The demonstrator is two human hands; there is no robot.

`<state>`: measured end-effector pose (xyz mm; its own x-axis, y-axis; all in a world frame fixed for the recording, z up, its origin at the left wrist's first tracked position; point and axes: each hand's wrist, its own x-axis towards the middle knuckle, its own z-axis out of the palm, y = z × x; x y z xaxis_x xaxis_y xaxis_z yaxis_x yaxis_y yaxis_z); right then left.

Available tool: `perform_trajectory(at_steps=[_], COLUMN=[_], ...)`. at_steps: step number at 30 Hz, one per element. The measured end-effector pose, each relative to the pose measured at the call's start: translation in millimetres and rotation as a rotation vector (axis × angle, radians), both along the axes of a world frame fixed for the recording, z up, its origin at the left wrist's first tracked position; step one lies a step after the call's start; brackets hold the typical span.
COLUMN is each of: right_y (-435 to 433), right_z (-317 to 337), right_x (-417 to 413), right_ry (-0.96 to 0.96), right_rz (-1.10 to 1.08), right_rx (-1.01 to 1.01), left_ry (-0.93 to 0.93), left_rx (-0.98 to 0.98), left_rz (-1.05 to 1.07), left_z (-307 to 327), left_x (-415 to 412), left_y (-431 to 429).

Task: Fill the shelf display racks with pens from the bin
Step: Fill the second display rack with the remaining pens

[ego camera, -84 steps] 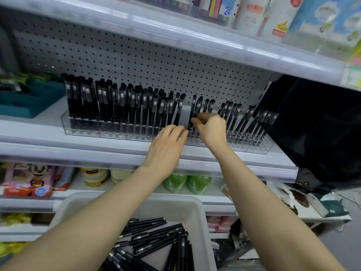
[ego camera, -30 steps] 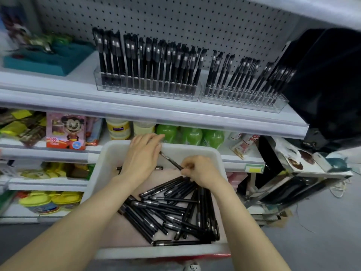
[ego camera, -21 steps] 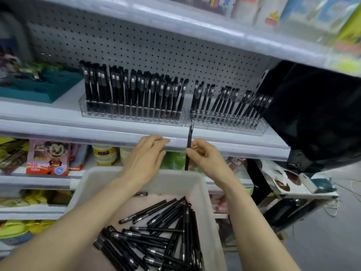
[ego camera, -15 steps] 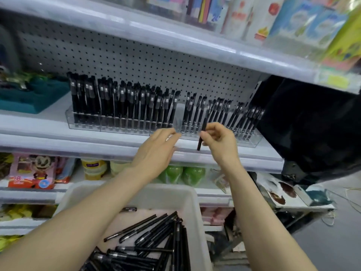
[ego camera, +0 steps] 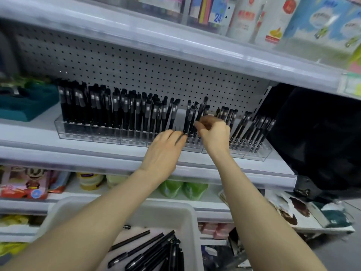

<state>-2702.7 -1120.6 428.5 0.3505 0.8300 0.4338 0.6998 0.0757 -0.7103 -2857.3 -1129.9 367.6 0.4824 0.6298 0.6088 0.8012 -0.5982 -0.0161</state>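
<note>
Right hand: the right hand point(ego camera: 214, 132) is raised to the shelf, its fingers curled and pinching the barrel of a slim black capped pen point(ego camera: 202, 109).
Left hand: the left hand point(ego camera: 164, 149) lies just beside it, fingers straight and holding nothing, their tips touching the front of the racks.
Change: a second ago both hands were down in the bin, and half a second ago the pen hung in front of the shelf edge. It now stands nearly upright among the pens at the left end of the right-hand clear acrylic rack point(ego camera: 256, 154).
Meaning: this looks like the seating step for one more pen. The grasp is not yet let go, so the pen counts as unplaced.
Racks: the long clear acrylic rack on the left point(ego camera: 93, 133) is densely packed. The right-hand one shows gaps, so filling appears well along but not finished.
Supply: the white plastic bin point(ego camera: 188, 211) sits below the shelf with loose black pens point(ego camera: 154, 249) lying in it.
Hidden: the pen's lower end and its slot are behind the right hand, so I cannot tell whether the tip is in.
Cut off: the bin's near part runs off the bottom edge, and the pens left cannot be counted.
Unclear: motion blur softens the pen caps, and a dark streak at the left fingertips point(ego camera: 182, 136) cannot be identified.
</note>
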Motion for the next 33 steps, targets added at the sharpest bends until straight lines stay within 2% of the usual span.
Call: perform_trajectory(at_steps=[6, 18, 21, 25, 30, 33], right_y=[6, -2, -15, -48, -102, -130], right_z=[-17, -15, -17, -30, -75, -108], right_x=[-1, -11, -16, -37, -89, -118], right_ry=[-0.133, -0.171, -0.194, -0.128, -0.037, -0.071], right_rz=[-0.022, -0.075, -0.101, -0.122, -0.011, 0.095], right_rx=[-0.072, -0.105, -0.049, 0.042, 0.002, -0.088], left_ry=[-0.021, -0.036, -0.072, -0.131, -0.192, -0.187], left_rx=[-0.03, -0.046, -0.077, -0.109, -0.144, -0.184], left_rz=[-0.012, -0.064, -0.046, -0.005, 0.014, 0.041], left_z=[-1, -8, -11, -20, -66, -93], left_x=[1, -14, -34, -74, -133, -156], left_y=[1, -8, -25, -51, -74, -88])
